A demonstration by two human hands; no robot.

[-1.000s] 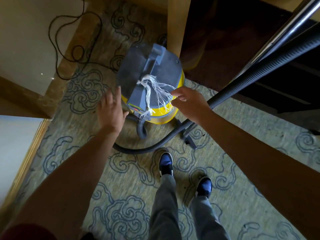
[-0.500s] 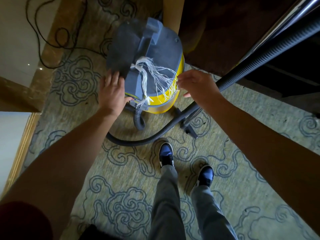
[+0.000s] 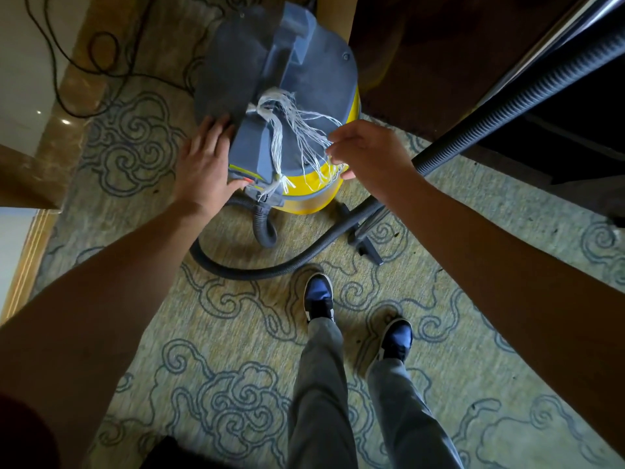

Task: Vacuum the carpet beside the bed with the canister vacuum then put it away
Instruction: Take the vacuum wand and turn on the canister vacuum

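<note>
The canister vacuum (image 3: 304, 79) has a yellow drum and a grey lid, and it stands on the patterned carpet (image 3: 236, 367) in front of me. Frayed white string (image 3: 291, 130) is tied around its handle. My left hand (image 3: 203, 164) lies flat, fingers apart, against the lid's left edge. My right hand (image 3: 368, 154) curls over the right rim, fingers on the lid among the strings and thumb on the yellow drum. A ribbed black hose (image 3: 507, 106) comes down from the upper right, loops over the carpet and joins the drum's front.
A metal wand (image 3: 575, 25) leans at the upper right over dark furniture (image 3: 422, 45). A black power cord (image 3: 101, 59) lies coiled at the upper left by a marble threshold (image 3: 77, 79). A wooden post (image 3: 334, 8) stands behind the vacuum. My shoes (image 3: 318, 296) are just behind the hose loop.
Both hands have closed in on the vacuum: the left went from beside the drum onto the lid, the right from the strings to the rim. I have stepped closer.
</note>
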